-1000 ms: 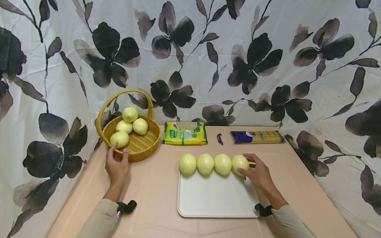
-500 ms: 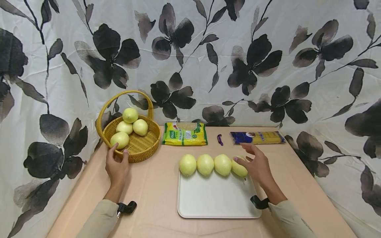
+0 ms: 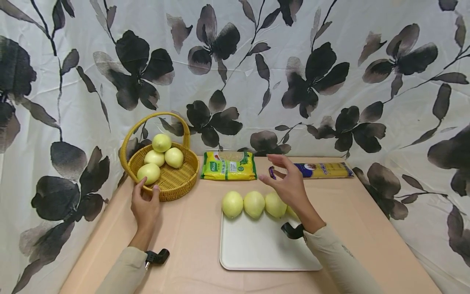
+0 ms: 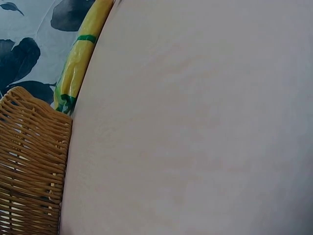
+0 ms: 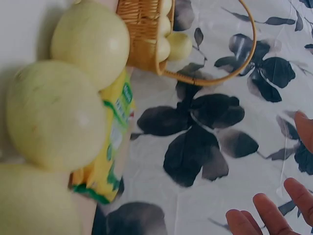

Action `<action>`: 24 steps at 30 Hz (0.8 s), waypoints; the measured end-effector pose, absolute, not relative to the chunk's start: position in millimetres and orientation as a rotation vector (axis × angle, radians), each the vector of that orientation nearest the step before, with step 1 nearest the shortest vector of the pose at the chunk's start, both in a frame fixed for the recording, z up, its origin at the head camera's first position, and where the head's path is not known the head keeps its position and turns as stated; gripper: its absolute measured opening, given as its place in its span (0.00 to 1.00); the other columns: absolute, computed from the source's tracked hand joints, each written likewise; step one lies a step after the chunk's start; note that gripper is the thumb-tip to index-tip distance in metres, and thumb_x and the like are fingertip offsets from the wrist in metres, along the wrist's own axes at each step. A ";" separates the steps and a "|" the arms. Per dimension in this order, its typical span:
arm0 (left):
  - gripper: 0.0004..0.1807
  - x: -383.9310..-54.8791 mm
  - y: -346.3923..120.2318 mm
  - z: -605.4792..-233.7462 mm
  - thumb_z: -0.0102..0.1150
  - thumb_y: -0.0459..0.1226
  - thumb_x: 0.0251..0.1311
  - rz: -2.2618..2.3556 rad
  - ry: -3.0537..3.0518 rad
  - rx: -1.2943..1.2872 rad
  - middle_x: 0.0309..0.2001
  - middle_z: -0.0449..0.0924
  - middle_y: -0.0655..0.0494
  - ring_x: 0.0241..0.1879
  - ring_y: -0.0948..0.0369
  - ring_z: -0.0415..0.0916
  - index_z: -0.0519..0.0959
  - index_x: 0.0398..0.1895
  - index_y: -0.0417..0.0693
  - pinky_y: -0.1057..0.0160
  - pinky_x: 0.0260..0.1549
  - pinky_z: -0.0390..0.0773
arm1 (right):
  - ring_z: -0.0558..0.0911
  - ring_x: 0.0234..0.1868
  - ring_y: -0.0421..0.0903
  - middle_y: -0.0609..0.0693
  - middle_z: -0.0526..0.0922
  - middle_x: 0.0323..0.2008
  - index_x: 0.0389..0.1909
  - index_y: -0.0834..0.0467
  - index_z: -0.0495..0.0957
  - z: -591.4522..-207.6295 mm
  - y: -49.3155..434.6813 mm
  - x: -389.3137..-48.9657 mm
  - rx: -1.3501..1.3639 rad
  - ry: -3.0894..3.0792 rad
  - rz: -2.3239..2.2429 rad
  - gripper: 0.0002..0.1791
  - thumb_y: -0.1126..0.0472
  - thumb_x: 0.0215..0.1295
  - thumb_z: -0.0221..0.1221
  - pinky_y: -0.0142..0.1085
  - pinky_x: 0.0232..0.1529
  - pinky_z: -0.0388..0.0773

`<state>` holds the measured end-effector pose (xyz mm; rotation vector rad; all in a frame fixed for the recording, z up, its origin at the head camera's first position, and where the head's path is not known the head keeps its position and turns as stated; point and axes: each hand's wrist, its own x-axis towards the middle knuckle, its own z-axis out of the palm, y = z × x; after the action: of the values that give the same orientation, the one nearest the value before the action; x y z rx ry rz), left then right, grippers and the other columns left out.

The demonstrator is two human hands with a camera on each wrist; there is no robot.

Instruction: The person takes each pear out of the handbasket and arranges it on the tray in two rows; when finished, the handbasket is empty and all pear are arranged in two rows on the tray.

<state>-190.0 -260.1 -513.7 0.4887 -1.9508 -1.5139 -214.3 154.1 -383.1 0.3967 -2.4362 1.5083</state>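
My left hand rests against the near rim of a yellow wicker basket, thumb and a fingertip touching it. Several smooth, round, pale green melon-like fruits lie inside. My right hand hangs in the air with fingers spread and nothing held, above the row of similar fruits along the back edge of a white tray. Hand and wrist mostly cover the rightmost fruit in the row. Behind the fingers shows a small purple-wrapped sweet. In the right wrist view, loose fingertips appear at lower right.
A yellow-green packet lies at the table's back edge, right of the basket. Further right is a blue and yellow pasta packet, partly behind the right hand. A floral cloth rises behind the peach-coloured table.
My right hand has let go of the rightmost fruit in the row and moved up and to the left over it. The left hand stays at the basket.
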 end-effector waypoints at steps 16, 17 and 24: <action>0.29 -188.8 -258.9 -512.0 0.58 0.43 0.77 -1.490 -1.958 0.502 0.81 0.63 0.50 0.80 0.53 0.60 0.70 0.78 0.51 0.41 0.74 0.73 | 0.78 0.71 0.51 0.48 0.80 0.68 0.69 0.50 0.76 -367.1 70.0 -227.3 0.620 -2.359 1.641 0.34 0.57 0.62 0.77 0.49 0.70 0.81; 0.29 -188.8 -258.8 -511.9 0.58 0.43 0.77 -1.491 -1.960 0.503 0.81 0.63 0.50 0.81 0.53 0.60 0.69 0.78 0.51 0.41 0.74 0.73 | 0.78 0.71 0.50 0.48 0.80 0.68 0.69 0.50 0.76 -366.9 65.5 -228.2 0.632 -2.355 1.647 0.34 0.57 0.62 0.77 0.49 0.70 0.81; 0.28 -190.1 -259.3 -513.1 0.60 0.41 0.76 -1.498 -1.932 0.468 0.79 0.66 0.48 0.79 0.49 0.63 0.71 0.77 0.49 0.40 0.72 0.75 | 0.79 0.69 0.50 0.51 0.80 0.68 0.69 0.52 0.77 -365.5 33.5 -235.2 0.751 -2.319 1.677 0.35 0.58 0.62 0.77 0.47 0.69 0.82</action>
<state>-190.1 -259.3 -513.1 0.4678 -1.9317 -1.4983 -235.2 33.5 -365.5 0.7510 -2.3188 1.6774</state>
